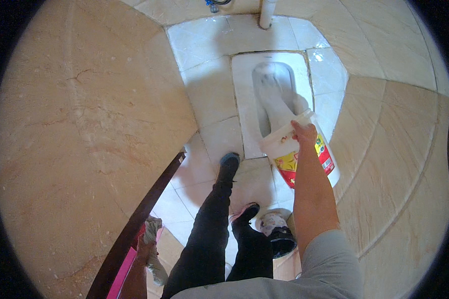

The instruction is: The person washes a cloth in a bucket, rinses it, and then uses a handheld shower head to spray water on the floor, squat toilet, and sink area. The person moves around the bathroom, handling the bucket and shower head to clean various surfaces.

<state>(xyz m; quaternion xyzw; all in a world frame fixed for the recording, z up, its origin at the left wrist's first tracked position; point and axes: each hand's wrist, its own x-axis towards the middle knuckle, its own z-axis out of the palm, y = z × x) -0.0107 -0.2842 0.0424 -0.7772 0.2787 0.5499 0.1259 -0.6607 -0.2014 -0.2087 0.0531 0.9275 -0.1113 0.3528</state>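
My right hand (304, 132) grips the rim of a white plastic bucket (334, 174) with a red and yellow label. The bucket is tilted over the near end of a white squat toilet (242, 94) set in the floor. A whitish blur of water (273, 92) runs from the bucket's mouth into the bowl. At the lower left, my left hand (143, 246) is closed on a crumpled grey cloth (154, 239), beside the dark door edge. The bucket's inside is mostly hidden.
A white pipe (267, 15) comes down behind the toilet, and a blue-handled tap (213, 6) sits at the top. A black bin (282, 242) stands by my right foot. Beige tiled walls (85, 109) enclose both sides. A dark door edge (149, 197) and a pink strip (122, 274) are at left.
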